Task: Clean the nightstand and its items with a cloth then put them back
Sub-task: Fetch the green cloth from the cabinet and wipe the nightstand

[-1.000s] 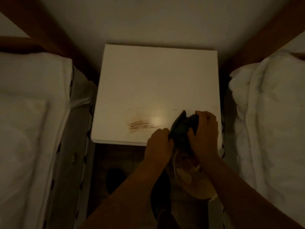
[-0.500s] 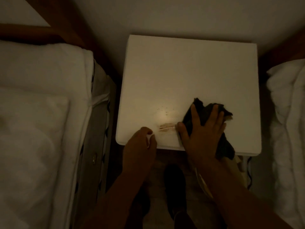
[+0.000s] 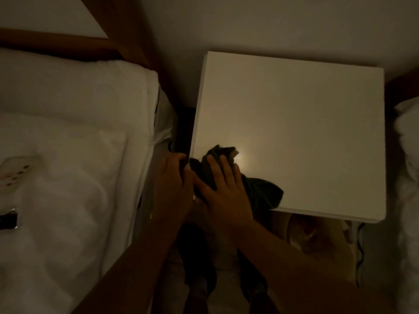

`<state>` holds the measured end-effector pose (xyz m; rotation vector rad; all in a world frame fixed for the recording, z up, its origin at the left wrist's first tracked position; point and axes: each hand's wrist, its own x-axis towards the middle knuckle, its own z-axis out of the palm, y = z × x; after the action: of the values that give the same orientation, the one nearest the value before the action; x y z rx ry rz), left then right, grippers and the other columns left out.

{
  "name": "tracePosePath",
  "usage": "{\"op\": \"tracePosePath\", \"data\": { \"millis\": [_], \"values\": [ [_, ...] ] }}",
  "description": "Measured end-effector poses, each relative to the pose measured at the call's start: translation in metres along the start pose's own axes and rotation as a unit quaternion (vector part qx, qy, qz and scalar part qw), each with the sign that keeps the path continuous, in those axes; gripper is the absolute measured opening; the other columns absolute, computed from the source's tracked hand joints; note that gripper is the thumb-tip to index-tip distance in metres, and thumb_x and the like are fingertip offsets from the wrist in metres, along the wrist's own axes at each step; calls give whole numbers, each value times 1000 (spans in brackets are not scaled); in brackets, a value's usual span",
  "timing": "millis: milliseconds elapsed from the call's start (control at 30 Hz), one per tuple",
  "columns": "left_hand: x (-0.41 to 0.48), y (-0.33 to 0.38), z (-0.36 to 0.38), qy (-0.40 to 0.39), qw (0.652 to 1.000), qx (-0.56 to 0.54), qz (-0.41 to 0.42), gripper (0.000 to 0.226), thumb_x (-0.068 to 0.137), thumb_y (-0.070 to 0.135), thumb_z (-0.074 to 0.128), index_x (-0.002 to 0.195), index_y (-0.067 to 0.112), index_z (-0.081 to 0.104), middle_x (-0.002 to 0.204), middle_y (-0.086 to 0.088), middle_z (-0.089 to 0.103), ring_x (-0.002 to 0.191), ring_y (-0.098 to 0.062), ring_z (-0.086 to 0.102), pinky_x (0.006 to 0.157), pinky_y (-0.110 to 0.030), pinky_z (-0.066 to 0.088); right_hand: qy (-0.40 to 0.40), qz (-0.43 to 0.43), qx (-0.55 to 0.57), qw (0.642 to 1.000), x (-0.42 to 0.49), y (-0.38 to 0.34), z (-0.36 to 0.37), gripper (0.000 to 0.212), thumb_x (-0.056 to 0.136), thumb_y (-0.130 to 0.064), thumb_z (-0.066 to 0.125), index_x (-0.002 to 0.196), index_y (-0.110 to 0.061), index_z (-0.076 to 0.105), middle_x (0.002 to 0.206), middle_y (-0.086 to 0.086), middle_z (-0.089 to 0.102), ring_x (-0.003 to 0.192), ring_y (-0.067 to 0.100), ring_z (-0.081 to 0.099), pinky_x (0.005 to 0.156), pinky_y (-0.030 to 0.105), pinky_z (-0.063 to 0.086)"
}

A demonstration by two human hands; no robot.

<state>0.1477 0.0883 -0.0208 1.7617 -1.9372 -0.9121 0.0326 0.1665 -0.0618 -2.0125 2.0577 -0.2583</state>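
The white nightstand [image 3: 306,123] fills the middle and right, and its top is bare. A dark cloth [image 3: 260,191] lies bunched on its front-left corner and hangs a little over the front edge. My right hand [image 3: 223,189] presses flat on the cloth with the fingers spread. My left hand [image 3: 173,184] is at the nightstand's front-left corner, fingers curled against the edge beside the cloth's end. Whether it grips anything is hidden in the dim light.
A white bed [image 3: 68,155] runs along the left. A white multi-socket strip [image 3: 17,171] and a dark shiny object [image 3: 8,219] rest on it. More white bedding [image 3: 408,155] is at the right. A pale lamp-like object [image 3: 317,243] sits on the floor under the nightstand's front.
My right hand has slid the cloth leftwards across the front of the nightstand, over the brownish smear, which no longer shows. My left hand moved to the front-left corner. The view shifted left.
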Motion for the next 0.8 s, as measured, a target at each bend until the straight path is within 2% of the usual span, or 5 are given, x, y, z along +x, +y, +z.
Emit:
{"op": "tracePosePath", "data": {
  "millis": [200,333,533,667,800],
  "values": [
    [-13,11,26,-102,991,56,61,39,96,3,47,134,4,50,147,-15,42,139,-31,36,117,-40,26,21,-83,-1,996,-53,49,-4,56,93,-30,50,147,-28,35,156,9,27,146,35,19,116,56,18],
    [-29,18,43,-117,968,192,108,52,93,19,59,142,9,43,154,-18,30,144,-37,23,111,-61,28,48,-5,-30,998,-96,116,-17,61,93,-24,59,148,-25,33,156,13,27,145,36,19,115,57,20],
    [-37,22,60,-136,957,247,68,68,94,49,44,153,27,15,162,-12,3,149,-30,0,116,-60,15,32,69,-16,997,-152,204,-50,63,87,-27,65,144,-15,41,155,18,26,144,40,19,113,62,21],
    [-37,22,61,-135,959,244,55,70,90,60,31,152,32,11,163,-7,-2,149,-27,-4,117,-58,13,37,117,-10,992,-166,233,-73,53,95,-36,44,141,-10,45,153,21,29,143,41,23,112,59,25],
    [-36,22,60,-127,963,232,50,71,88,64,31,151,36,11,163,-4,-1,149,-25,-3,118,-55,12,62,199,-4,978,-149,238,-81,54,93,-34,45,140,-9,46,152,26,28,141,45,24,115,56,20]
  ]
}}
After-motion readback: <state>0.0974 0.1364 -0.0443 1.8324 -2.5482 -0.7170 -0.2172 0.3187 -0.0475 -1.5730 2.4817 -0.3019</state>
